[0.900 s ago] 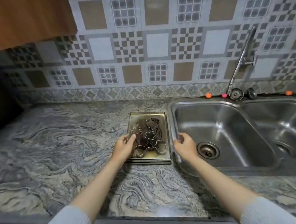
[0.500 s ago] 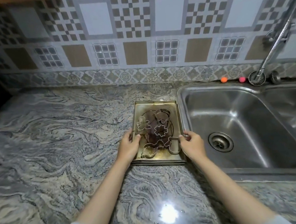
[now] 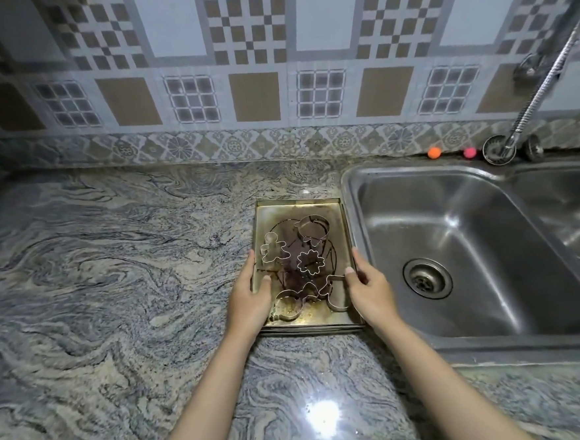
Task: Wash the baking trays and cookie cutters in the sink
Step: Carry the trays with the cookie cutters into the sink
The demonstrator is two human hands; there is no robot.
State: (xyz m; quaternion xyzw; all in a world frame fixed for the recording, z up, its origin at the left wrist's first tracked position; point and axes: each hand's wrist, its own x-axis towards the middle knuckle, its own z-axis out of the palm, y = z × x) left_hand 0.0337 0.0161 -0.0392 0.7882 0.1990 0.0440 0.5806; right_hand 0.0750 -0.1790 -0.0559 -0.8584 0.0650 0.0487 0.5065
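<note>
On the grey-veined polished stone worktop (image 3: 121,283), near its right end and just beside the left rim of the sink, sits a stack of stained, shallow rectangular metal baking trays (image 3: 319,211), its layered edges showing at the front. The left hand (image 3: 249,300) grips the stack's left side, thumb hooked over the rim and fingers down the outside. Loose in the top tray lie thin silver wire-like cookie cutters (image 3: 310,261), among them a gingerbread-man and a flower outline, none secured. The right hand (image 3: 367,290) clasps the right side, thumb on the rim close to one cutter. Right of that gapes the stainless steel double-bowl sink (image 3: 462,341), dry, with its drain open. If the stack tips on the lift, the cutters would likely slide off and clatter; greasy rims could let the lower trays slip out; a low carry might catch the sink's raised lip.
</note>
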